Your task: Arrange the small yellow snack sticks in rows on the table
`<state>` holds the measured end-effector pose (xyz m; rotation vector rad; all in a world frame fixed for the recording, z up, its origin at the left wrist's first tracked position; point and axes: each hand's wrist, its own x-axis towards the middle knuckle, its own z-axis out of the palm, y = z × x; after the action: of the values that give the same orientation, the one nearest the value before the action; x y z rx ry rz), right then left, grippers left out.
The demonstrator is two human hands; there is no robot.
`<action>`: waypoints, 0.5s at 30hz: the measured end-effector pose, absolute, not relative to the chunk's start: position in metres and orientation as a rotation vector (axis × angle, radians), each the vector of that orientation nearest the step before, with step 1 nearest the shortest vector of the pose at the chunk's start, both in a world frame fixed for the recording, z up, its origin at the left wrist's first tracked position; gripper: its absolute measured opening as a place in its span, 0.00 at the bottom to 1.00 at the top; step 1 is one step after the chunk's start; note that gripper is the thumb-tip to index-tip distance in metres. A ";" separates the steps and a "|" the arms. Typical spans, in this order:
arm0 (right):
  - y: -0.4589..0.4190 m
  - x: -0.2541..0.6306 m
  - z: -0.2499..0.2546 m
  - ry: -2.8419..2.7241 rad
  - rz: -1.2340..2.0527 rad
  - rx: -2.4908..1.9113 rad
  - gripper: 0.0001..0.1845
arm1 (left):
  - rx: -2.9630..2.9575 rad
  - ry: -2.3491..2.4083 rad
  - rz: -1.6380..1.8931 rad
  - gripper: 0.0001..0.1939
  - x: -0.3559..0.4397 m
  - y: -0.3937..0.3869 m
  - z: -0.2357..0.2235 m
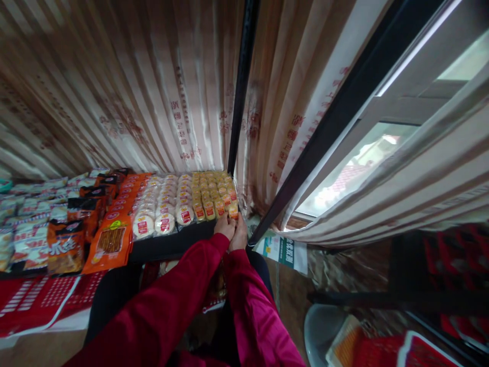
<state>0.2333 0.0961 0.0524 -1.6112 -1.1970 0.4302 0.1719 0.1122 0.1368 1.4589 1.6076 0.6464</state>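
Note:
Both hands meet at the front right corner of a shelf full of packed snacks. My left hand (225, 226) has its fingers closed at a small yellow snack pack (233, 211) with a red label. Close beside it, my right hand (239, 232) reaches the same pack from the right, fingers bent around its edge. Rows of matching yellow packs (214, 188) stand behind. To their left are rows of round white wrapped cakes (165, 219) with red labels. Sleeves cover both wrists.
Orange snack bags (109, 239), orange-black bags (66, 244) and white packs (32, 239) fill the shelf leftward. Red baskets (49, 300) sit below it. A dark slanted pole (305, 168) and curtains (183, 92) border the corner. At lower right stands a pale basin (317, 331).

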 end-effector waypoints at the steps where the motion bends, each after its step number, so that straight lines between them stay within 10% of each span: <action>1: 0.099 0.233 0.050 -1.197 0.414 -1.607 0.28 | 1.451 1.611 0.636 0.20 0.173 0.112 0.138; 15: 0.124 0.239 0.042 -1.297 0.411 -1.643 0.30 | 1.594 1.710 0.633 0.27 0.175 0.117 0.132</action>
<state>0.2394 0.1241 0.0419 -1.6433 -1.2965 0.4111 0.1747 0.1168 0.1323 1.5939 1.7104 0.6329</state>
